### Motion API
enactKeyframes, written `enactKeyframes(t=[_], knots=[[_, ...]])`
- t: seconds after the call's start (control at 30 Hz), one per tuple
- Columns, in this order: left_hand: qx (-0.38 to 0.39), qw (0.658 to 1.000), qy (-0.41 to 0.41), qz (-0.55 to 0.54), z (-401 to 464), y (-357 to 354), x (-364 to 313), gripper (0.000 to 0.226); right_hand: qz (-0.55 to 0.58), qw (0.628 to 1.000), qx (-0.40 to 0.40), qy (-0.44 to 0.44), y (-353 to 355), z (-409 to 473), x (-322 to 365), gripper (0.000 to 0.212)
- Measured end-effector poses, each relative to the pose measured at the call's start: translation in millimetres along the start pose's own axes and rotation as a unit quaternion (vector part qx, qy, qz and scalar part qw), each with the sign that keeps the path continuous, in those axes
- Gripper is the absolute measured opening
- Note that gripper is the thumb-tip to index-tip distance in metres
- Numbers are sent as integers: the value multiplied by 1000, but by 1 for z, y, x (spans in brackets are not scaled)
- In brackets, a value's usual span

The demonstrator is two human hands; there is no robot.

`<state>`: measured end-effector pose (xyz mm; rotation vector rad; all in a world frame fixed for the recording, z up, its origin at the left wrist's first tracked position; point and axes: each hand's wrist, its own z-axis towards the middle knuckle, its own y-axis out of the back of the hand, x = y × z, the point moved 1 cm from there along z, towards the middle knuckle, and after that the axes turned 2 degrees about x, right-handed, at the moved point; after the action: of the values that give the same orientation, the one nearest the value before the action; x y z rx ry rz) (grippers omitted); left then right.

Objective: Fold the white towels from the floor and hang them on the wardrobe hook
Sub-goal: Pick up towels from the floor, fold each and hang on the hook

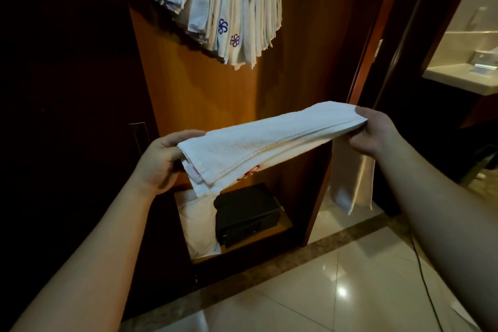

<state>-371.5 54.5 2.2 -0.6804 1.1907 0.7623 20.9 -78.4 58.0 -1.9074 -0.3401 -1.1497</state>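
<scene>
A person stands before an open wardrobe [204, 94], holding a folded white towel [264, 140] stretched level between both hands. The left hand [161, 159] grips one short end, its fingers [186, 134] curled over the top edge and the thumb below; the right hand [374, 132] pinches the opposite end, thumb on top. The towel sits in mid-air, well below a bunch of hung towels [223, 5] draped at the top of the wardrobe — the hook itself is out of sight. A dark safe [248, 213] and a pale bag [199, 226] rest on the wardrobe's bottom shelf, above the tiled floor [336, 277].

The fold appears nearly finished. Keeping the edges lined up and the cloth taut would likely give a neat strip — then lifting it by the middle, so both halves fall evenly over the hook beside the others.
</scene>
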Motion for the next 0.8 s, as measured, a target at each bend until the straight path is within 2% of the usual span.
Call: enactKeyframes(t=[0.1, 0.23, 0.3, 0.43, 0.57, 0.67, 0.73, 0.8], knots=[[-22, 1000, 3, -5, -4, -5, 8, 32, -5, 999, 41, 1, 2, -2, -5, 38], [-16, 999, 31, -33, -15, -12, 25, 11, 80, 994, 79, 14, -1, -3, -9, 44], [-57, 994, 49, -74, -17, -22, 38, 21, 121, 988, 98, 11, -5, -3, -8, 47], [-161, 969, 152, -107, -9, -46, 81, 41, 146, 979, 143, 4, -26, -11, -3, 52], [-181, 955, 229, -62, 1, -70, 113, 27, 100, 979, 171, 43, -58, -28, 5, 46], [-172, 940, 294, 5, 12, -93, 117, 44, 39, 983, 167, 70, -81, -39, 8, 39], [-204, 932, 285, 93, 15, -115, 100, 51, -2, 986, 148, 77, -95, -44, 11, 43], [-271, 940, 182, 97, 12, -138, 73, 28, -59, 985, 134, 94, -110, -48, 17, 34]])
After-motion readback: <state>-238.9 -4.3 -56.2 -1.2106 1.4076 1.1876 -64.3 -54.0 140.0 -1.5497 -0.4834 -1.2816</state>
